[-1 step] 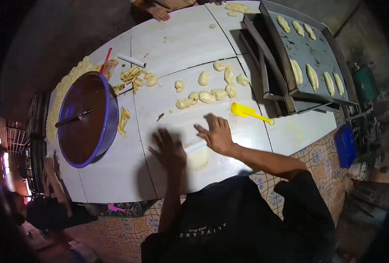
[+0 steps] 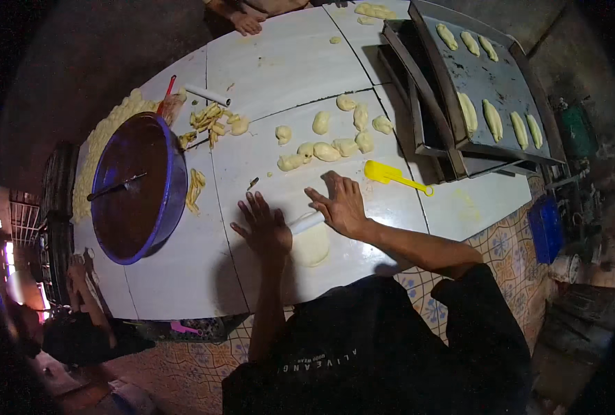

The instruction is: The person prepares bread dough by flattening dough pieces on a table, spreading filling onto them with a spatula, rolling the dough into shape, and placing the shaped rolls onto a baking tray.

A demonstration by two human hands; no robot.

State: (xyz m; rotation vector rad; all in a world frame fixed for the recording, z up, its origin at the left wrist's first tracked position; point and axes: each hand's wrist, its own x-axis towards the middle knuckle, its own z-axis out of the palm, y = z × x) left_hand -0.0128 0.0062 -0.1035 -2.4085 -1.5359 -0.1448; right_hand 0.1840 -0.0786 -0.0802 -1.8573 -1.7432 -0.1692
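A white rolling pin [image 2: 307, 223] lies across the table in front of me, its ends covered by my hands. My left hand [image 2: 262, 228] rests flat over its left end with fingers spread. On the right end lies my right hand [image 2: 343, 209], its fingers also stretched and apart. Just on my side of the pin is a flattened oval sheet of pale dough [image 2: 311, 249]. Beyond my hands sit several dough lumps [image 2: 327, 152], some in a row, others loose. A yellow plastic scoop [image 2: 389, 173] lies to the right of my right hand.
On the left, a purple basin [image 2: 176, 187] holds brown contents and a dark-handled tool. Cut yellowish strips [image 2: 210, 119], a white tube [image 2: 208, 95] and a dough mass [image 2: 117, 121] lie nearby. Stacked metal trays [image 2: 484, 86] bear shaped dough, far right. Another person's hand [image 2: 247, 24] touches the far edge.
Both my hands have shifted slightly away from me along with the rolling pin, the left one more plainly. More of the dough sheet shows on my side.
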